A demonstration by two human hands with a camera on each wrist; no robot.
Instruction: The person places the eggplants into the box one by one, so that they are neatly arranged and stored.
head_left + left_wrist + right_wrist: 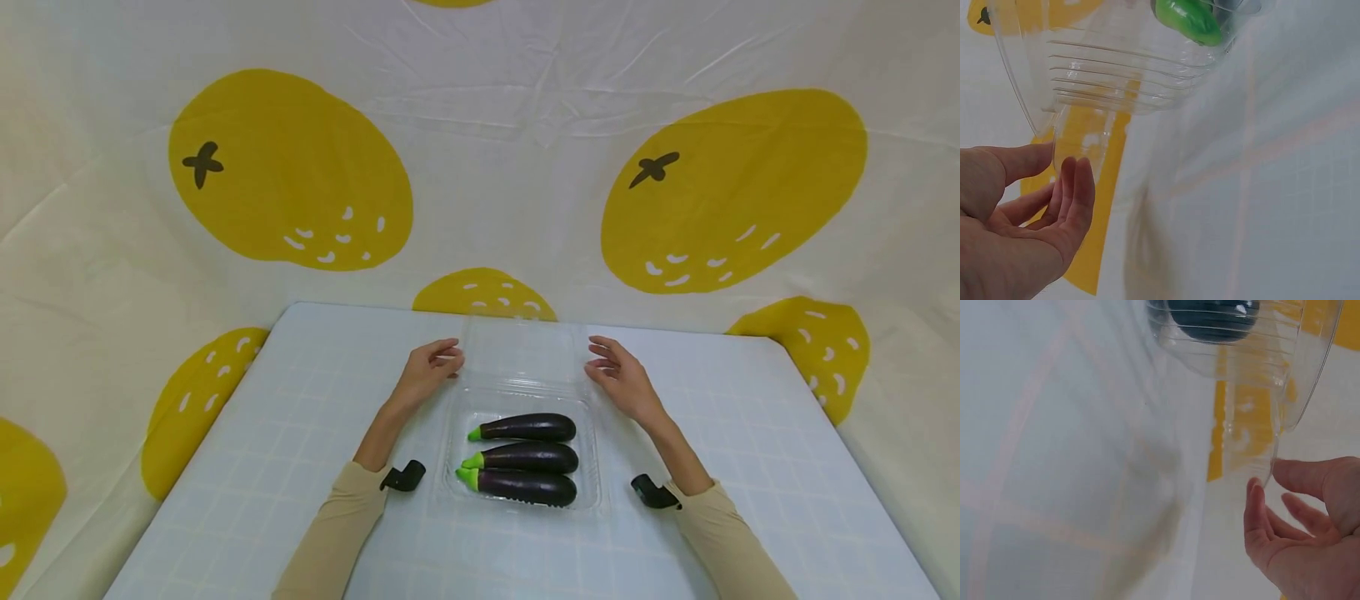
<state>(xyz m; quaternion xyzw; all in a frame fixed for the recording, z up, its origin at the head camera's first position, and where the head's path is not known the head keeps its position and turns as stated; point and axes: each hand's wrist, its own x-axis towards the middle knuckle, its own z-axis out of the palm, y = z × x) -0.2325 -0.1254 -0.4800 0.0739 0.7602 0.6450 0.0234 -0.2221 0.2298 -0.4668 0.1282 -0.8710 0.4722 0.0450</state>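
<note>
Three dark purple eggplants with green stem ends, the middle one (531, 457) among them, lie side by side in a clear plastic clamshell container (599, 467). Its hinged lid (521, 350) stands raised at the far side. My left hand (427, 372) pinches the lid's left edge between thumb and fingers, seen close in the left wrist view. On the opposite edge, my right hand (621, 377) holds the lid the same way, its thumb (1300, 478) on one side and fingertips on the other. A green stem end (1191, 22) shows through the container wall in the left wrist view.
The container stands on a table with a pale checked cloth (300, 400). Behind it hangs a white curtain (510, 192) printed with large yellow fruit. A black wrist camera (405, 476) sits on the left wrist, another (654, 492) on the right.
</note>
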